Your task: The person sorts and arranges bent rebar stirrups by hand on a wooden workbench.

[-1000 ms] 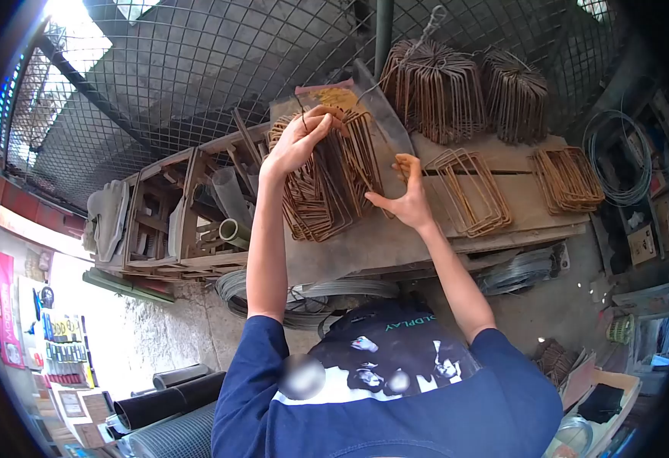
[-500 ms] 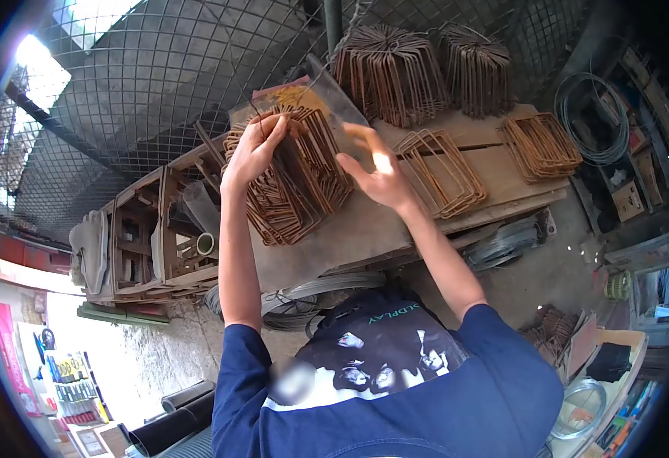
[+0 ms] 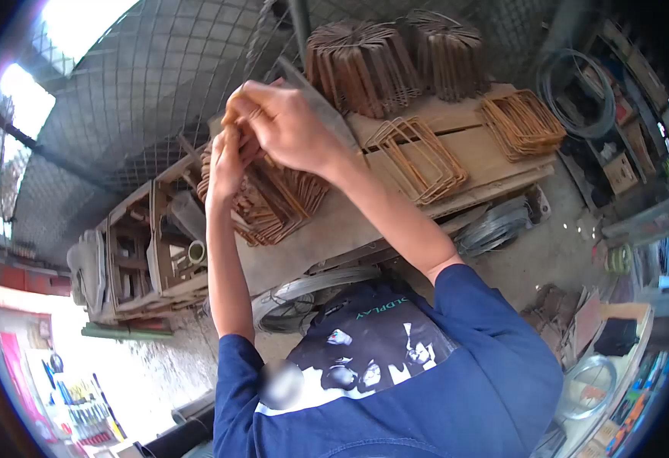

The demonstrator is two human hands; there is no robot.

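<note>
Across the middle of the view runs the bench (image 3: 495,156), a long board top slanting from lower left to upper right, with the wire mesh wall (image 3: 151,84) behind it. Against that wall, at the far edge, stand two upright bundles of rusty wire frames (image 3: 357,61), side by side and touching or nearly so. Flat on the boards lie two smaller loose piles: one (image 3: 418,156) just right of the hands, the other (image 3: 521,122) farther right near the bench's end, well apart from the first.

Nearest the person is the leaning stack of frames (image 3: 273,202), a fifth group, too many pieces to count. It sits on the bench directly below and just beyond both hands, its frames tilted, their long sides running from lower left up toward the hands. Both hands meet at its top edge. The left hand (image 3: 227,160) comes straight up from below and is closed on the upper ends of the frames, fingers pinched. The right hand (image 3: 289,126) crosses over from the right, lies above the left and touches it, fingers curled shut around something thin at the stack's top; what exactly it pinches I cannot tell. The left is the nearer one to the body of the stack.

Left of the bench stands one wooden crate rack (image 3: 143,252); below it, one coil of wire (image 3: 495,229).
</note>
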